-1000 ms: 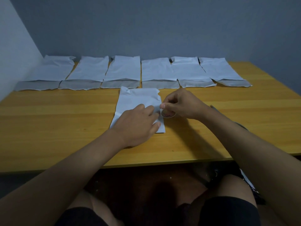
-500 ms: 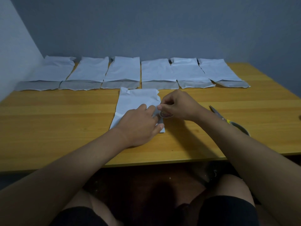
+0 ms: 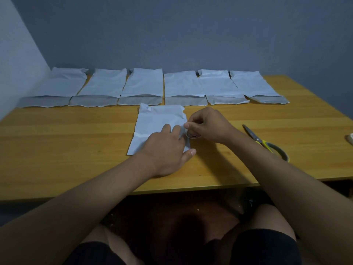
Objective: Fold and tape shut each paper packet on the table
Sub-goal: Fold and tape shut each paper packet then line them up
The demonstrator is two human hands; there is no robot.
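White paper packet (image 3: 154,123) pressed flat under left hand (image 3: 168,148), right hand (image 3: 207,124) grip pinching tape roll (image 3: 193,135)

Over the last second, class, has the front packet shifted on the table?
No: the front packet keeps its place below the back row, under the left hand.

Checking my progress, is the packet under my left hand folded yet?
Folded: the paper packet lies shorter than the six behind, no flap showing, left hand pressing it flat.
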